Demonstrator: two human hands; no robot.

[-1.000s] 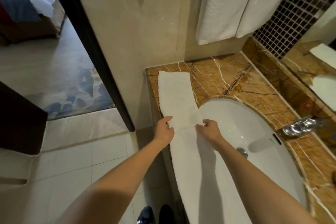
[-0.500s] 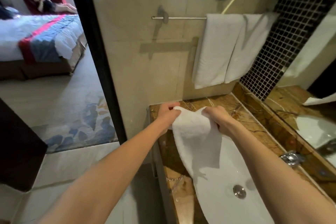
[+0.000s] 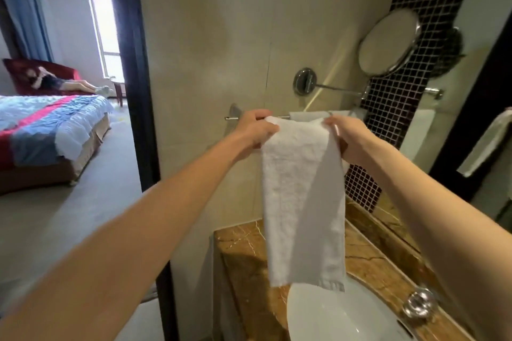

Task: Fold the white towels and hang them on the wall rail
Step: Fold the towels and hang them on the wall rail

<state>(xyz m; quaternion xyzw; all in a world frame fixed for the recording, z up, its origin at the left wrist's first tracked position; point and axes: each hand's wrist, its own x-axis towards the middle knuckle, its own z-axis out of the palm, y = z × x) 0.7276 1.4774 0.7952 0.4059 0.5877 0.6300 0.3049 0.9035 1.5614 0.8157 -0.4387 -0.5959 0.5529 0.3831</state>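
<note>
A folded white towel [image 3: 302, 196] hangs in a long strip from both my hands, raised to the height of the chrome wall rail [image 3: 232, 118]. My left hand [image 3: 256, 130] grips its top left corner just in front of the rail. My right hand [image 3: 349, 138] grips the top right corner. Behind the held towel, other white towels [image 3: 307, 115] hang over the rail, mostly hidden. The towel's lower end dangles above the sink.
Below lies a brown marble counter [image 3: 246, 252] with a white basin [image 3: 338, 315] and a chrome tap [image 3: 419, 304]. A round mirror [image 3: 388, 41] on an arm juts from the wall above the rail. A dark door frame [image 3: 133, 69] at left opens onto a bedroom.
Both hands lifted the towel off the counter and carried it up to rail height. My view tilted up from the counter to the wall.
</note>
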